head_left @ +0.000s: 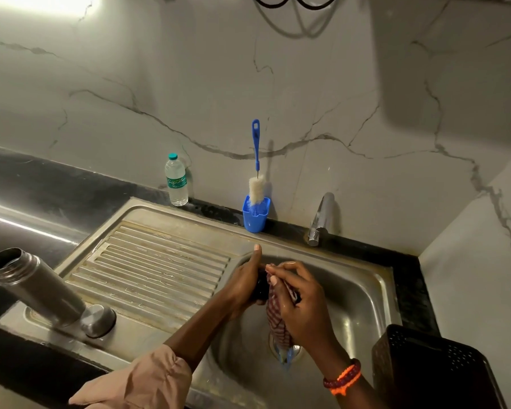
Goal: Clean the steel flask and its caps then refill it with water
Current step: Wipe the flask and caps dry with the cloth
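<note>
Over the sink basin [351, 293] the left hand [245, 283] is closed around a small dark cap [260, 286], thumb pointing up, while the right hand [300, 293] presses a striped cloth [275, 320] against it, fingers curled on the fabric. The steel flask [37, 286] stands open-mouthed and leaning on the drainboard [160, 261], well apart to the left, a round steel cap [98, 320] touching its base. To do this well, I'd say turn the cap inside the cloth so grooves and inner threads get wiped, keeping it low over the basin in case wet fingers slip.
</note>
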